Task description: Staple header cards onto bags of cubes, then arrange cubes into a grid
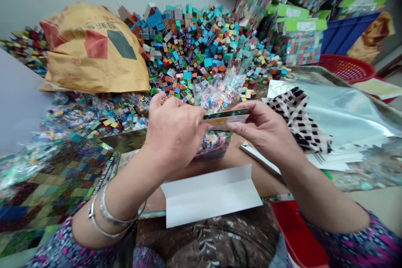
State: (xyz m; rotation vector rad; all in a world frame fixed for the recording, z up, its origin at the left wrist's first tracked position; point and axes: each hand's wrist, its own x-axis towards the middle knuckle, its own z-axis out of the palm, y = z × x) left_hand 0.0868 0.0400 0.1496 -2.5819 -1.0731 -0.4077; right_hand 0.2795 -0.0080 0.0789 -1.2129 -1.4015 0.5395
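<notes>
Between my hands is a thin folded card (230, 119), dark on its upper side, with white and a little orange on its lower side. My left hand (176, 134) has its fingers curled around the card's left end. At the other end, my right hand (264, 127) pinches it between thumb and fingers. Below them, a creased white sheet (210, 194) lies on the brown work surface. Just behind the card sits a clear plastic bag of small coloured blocks (216, 140), partly hidden by my hands.
A large heap of coloured blocks (201, 46) rises against the wall. A yellow sack (94, 50) stands left of it. Clear plastic sheets (345, 113), a checked cloth (303, 119) and a long white-edged object (262, 161) lie right. A red basket (345, 69) is behind.
</notes>
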